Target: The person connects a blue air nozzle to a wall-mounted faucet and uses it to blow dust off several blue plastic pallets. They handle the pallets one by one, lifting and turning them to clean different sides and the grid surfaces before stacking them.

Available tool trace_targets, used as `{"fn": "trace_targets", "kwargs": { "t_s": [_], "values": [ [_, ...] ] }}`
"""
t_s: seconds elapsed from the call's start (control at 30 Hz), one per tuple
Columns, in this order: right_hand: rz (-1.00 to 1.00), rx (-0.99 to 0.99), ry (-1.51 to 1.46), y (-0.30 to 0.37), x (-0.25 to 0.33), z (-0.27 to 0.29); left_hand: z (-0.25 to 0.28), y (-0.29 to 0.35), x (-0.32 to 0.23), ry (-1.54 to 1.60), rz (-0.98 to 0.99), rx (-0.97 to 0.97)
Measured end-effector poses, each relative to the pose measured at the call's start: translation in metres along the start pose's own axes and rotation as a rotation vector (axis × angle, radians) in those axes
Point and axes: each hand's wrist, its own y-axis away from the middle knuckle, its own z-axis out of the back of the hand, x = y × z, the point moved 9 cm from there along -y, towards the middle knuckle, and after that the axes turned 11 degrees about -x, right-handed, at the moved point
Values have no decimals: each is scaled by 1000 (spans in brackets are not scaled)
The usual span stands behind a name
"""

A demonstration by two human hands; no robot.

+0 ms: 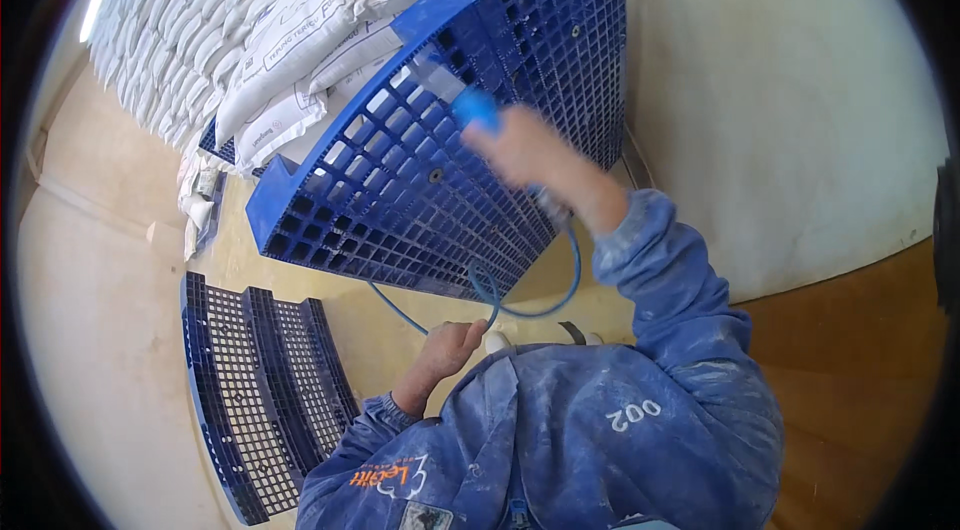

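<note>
My right hand is closed around a blue air gun, smeared by motion, held in front of a blue plastic pallet. The pallet stands tilted up on its edge, its grid face toward me, with powdery white patches on it. From a fitting below my right hand, a thin blue hose loops down. My left hand grips this hose low in front of my body, below the pallet's lower edge. Part of the hose runs on behind the pallet to the left.
Behind the raised pallet rise stacked white sacks, with more piled along the far left. A second blue pallet is at the lower left. A pale wall borders the right side, above a brown surface. The floor is yellowish.
</note>
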Motion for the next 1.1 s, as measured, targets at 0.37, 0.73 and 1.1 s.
{"fn": "trace_targets", "kwargs": {
  "t_s": [0.37,0.73,1.1],
  "values": [
    [-200,41,-109,-44,-88,35,-20,-20,-2,-45,29,5],
    [-377,219,-57,-34,-126,-4,-50,-68,38,19,25,170],
    [-409,178,64,-67,-152,20,-75,-142,53,199,-91,302]
  ]
}}
